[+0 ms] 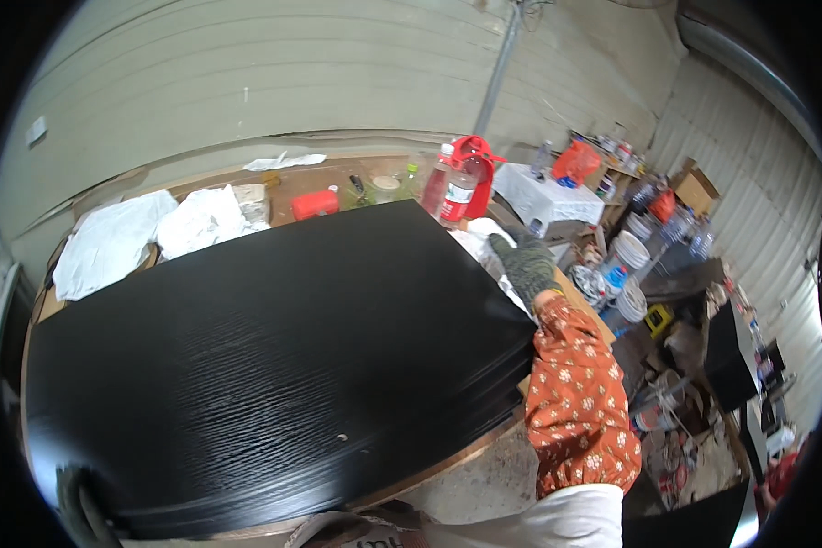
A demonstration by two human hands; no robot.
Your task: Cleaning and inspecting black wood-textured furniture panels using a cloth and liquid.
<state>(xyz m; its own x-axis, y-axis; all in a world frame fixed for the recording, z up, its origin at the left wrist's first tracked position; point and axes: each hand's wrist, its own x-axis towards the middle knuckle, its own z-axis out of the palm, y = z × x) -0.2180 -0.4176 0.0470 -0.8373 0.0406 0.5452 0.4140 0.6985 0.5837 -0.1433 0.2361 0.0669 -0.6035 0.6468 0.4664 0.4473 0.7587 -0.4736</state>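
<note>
A stack of black wood-grain panels (274,320) fills the work surface in front of me. My right hand (525,262), in a dark green patterned glove, reaches past the panels' far right corner. Its fingers close on a white wad of cloth (484,227), above crumpled white sheeting (490,258). Just left of that wad stand two clear plastic bottles with red labels (457,199), beside a red bag (477,163). At the lower left edge, my left hand (80,502) shows as a dark gloved shape by the panels' near left corner; its fingers are not distinct.
White sheets (114,242) and a red case (315,205) lie along the back ledge. A white-covered table (548,196) stands beyond my right hand. Buckets (628,251), bottles and clutter crowd the right side. At the far right edge shows part of a person in red (782,477).
</note>
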